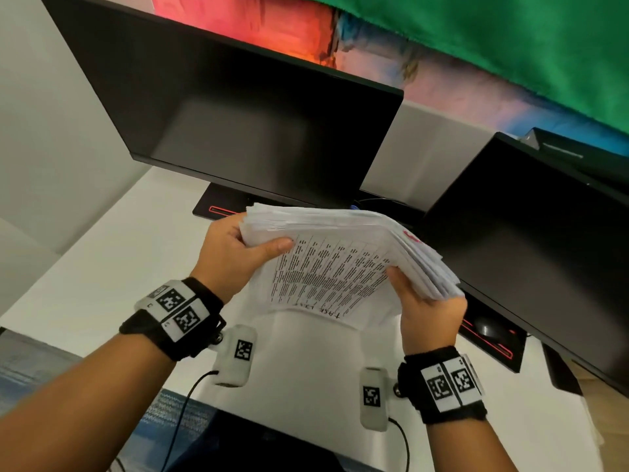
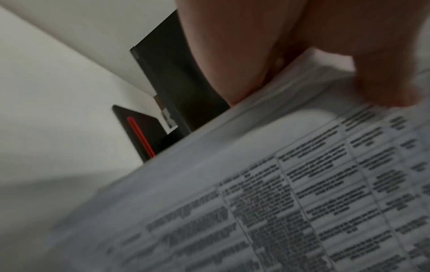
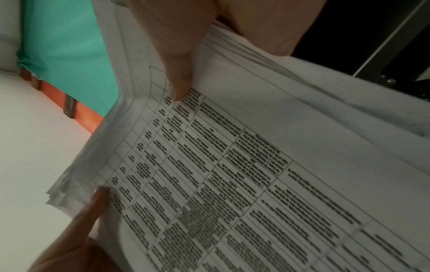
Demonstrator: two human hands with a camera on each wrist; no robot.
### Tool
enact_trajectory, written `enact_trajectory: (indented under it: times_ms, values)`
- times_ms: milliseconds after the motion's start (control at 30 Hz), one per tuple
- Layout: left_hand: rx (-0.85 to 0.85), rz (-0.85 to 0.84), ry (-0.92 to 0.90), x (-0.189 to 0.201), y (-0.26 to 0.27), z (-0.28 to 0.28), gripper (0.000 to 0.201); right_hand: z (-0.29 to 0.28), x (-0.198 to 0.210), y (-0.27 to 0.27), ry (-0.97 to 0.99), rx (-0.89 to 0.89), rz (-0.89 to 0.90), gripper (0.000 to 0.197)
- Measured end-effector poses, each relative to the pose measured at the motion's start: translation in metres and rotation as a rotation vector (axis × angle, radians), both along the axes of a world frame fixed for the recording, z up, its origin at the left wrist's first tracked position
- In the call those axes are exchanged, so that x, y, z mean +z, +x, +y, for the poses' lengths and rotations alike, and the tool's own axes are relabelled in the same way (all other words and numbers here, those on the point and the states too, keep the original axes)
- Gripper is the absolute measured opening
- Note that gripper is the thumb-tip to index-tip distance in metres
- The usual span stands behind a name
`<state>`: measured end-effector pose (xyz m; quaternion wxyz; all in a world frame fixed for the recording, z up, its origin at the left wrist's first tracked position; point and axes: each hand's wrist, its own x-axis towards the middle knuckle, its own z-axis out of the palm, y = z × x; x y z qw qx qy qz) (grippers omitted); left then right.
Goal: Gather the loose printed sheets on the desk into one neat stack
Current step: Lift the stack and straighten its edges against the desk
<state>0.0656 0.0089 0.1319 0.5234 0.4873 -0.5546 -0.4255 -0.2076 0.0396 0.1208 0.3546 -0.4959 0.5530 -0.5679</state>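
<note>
A thick stack of printed sheets (image 1: pixel 340 260) with table text hangs above the white desk (image 1: pixel 102 284), tilted with its near edge lower. My left hand (image 1: pixel 238 247) grips its left side, thumb on the printed face. My right hand (image 1: pixel 425 311) grips the right side, thumb on top. The sheet edges fan unevenly at the right. In the left wrist view the stack (image 2: pixel 279 184) fills the lower right under my thumb (image 2: pixel 384 73). The right wrist view shows the printed page (image 3: pixel 232 174) pinched by my thumb (image 3: pixel 172 46), with the left hand's thumb (image 3: pixel 93 208) on the far edge.
A dark monitor (image 1: pixel 238 114) stands behind the stack, its black base (image 1: pixel 218 209) with a red stripe on the desk. A second monitor (image 1: pixel 531 233) stands at the right, close to my right hand. A green cloth (image 1: pixel 510 39) hangs at the back.
</note>
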Motion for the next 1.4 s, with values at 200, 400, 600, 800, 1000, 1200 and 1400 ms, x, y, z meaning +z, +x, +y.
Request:
enact_trajectory:
  times_ms: [200, 400, 600, 800, 1000, 1200, 1400]
  values:
    - [-0.112, 0.034, 0.107, -0.033, -0.006, 0.004, 0.076, 0.008, -0.014, 0.003, 0.095, -0.013, -0.109, 0.063]
    - [0.049, 0.081, 0.004, -0.02, -0.016, 0.004, 0.065, 0.003, -0.007, 0.003, 0.046, -0.026, -0.126, 0.054]
    - [0.096, -0.055, 0.048, -0.025, -0.017, -0.002, 0.05, -0.001, -0.019, -0.002, 0.063, 0.007, -0.075, 0.062]
    - [0.135, -0.132, 0.061, -0.021, -0.026, -0.017, 0.033, -0.024, -0.021, -0.003, 0.188, -0.013, 0.083, 0.025]
    - [0.39, -0.141, -0.079, 0.005, -0.064, -0.02, 0.024, -0.036, 0.004, 0.019, -0.103, -0.256, 0.31, 0.006]
    - [0.318, -0.178, 0.006, -0.038, -0.073, 0.014, 0.04, 0.004, -0.037, 0.039, -0.031, -0.192, 0.178, 0.04]
    - [0.316, -0.211, 0.129, -0.04, -0.049, -0.001, 0.031, -0.009, -0.039, 0.013, 0.109, -0.182, 0.207, 0.027]
